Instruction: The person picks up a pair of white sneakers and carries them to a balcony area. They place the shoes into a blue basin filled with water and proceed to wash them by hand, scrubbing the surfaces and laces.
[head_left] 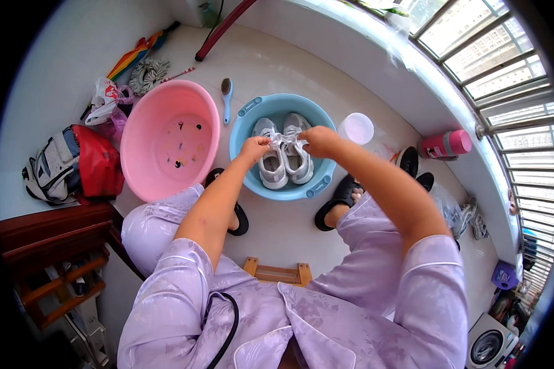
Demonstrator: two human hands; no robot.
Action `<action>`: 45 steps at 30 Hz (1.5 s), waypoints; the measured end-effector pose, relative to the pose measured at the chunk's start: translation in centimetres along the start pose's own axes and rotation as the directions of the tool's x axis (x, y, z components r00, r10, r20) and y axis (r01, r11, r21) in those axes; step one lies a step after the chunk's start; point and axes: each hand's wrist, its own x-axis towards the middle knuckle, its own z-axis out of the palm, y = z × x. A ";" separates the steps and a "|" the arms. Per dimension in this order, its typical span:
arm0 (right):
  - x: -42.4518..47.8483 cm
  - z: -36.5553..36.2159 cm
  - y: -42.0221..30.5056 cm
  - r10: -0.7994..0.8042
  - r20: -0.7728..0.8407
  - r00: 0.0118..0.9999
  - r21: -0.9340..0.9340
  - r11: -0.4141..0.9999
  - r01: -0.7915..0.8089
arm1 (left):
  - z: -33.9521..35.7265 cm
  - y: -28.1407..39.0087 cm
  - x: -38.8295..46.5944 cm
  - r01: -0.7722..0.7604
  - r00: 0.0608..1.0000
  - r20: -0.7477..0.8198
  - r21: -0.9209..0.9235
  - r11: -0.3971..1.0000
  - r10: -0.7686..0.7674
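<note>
A pair of grey and white sneakers, a left shoe point(272, 169) and a right shoe point(298, 159), lies side by side in a blue plastic basin point(254, 184), toes pointing away from me. My left hand point(257, 148) pinches a white shoelace point(275, 139) at the left shoe's inner side. Over the right shoe's laces is my right hand point(318, 140), its fingers bent at the lace; whether they grip it cannot be told. Left of the basin, a scrub brush point(227, 99) with a blue handle rests on the floor.
A large pink basin point(141, 138) stands to the left, and a white plastic tub point(356, 128) to the right. Farther left are a red and grey bag point(97, 161) and a mop head point(149, 75). Black shoes point(407, 161) lie at the right wall. A wooden stool point(277, 273) is beneath me.
</note>
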 end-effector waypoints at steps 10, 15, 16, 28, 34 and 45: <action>-0.3 1.9 2.0 -0.066 0.075 0.995 0.125 0.991 0.057 | -1.2 5.9 -0.1 0.118 0.940 0.250 0.406 0.906 -0.234; 3.2 7.5 0.4 0.127 0.137 0.982 0.534 0.826 -0.181 | -1.9 6.3 0.0 0.349 0.883 0.228 0.264 0.899 -0.410; 3.2 8.0 -0.3 0.200 0.208 0.957 0.680 0.674 -0.288 | -1.9 6.3 0.0 0.364 0.876 0.240 0.243 0.899 -0.419; 4.2 11.7 0.9 0.199 0.463 0.864 0.860 0.136 -0.492 | -1.8 3.4 0.5 0.408 0.889 0.313 -0.207 0.889 -0.334; 5.4 11.7 -0.3 0.132 0.360 0.924 0.932 0.002 -0.363 | -0.4 2.8 -0.1 0.196 0.965 0.195 -0.072 0.978 -0.179; 4.7 7.7 2.6 -0.035 0.283 0.958 0.902 -0.329 -0.279 | -1.5 1.0 2.3 0.057 0.990 0.118 0.158 0.986 -0.076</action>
